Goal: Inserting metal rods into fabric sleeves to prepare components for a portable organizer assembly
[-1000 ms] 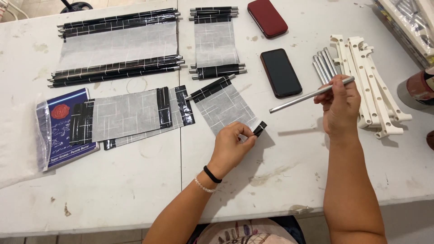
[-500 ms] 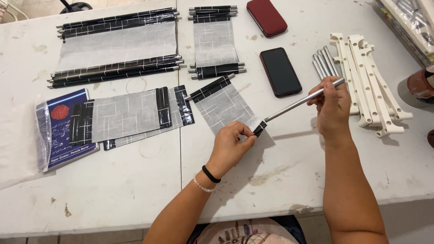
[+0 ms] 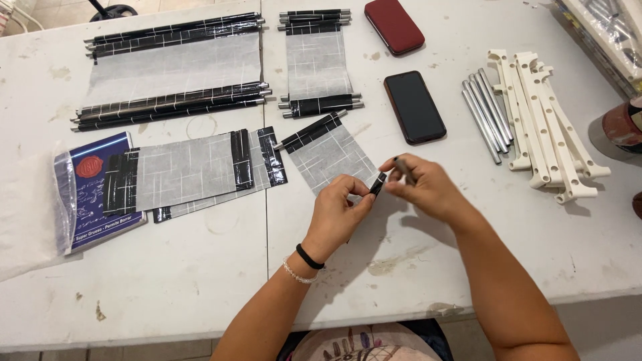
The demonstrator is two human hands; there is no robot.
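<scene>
Both forearms are left bare. On the wrist of the left hand (image 3: 338,217) a black band (image 3: 309,257) and a beaded bracelet (image 3: 296,271), possibly of pearls, are worn. Nothing is worn on the right hand (image 3: 424,188).

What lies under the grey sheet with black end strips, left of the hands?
Under the grey sheet a second similar sheet pokes out, and the blue packet lies partly beneath. Their covered parts are hidden.

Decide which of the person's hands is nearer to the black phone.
Right. The right hand lies just below the black phone; the left hand sits farther down and to the phone's left.
</scene>
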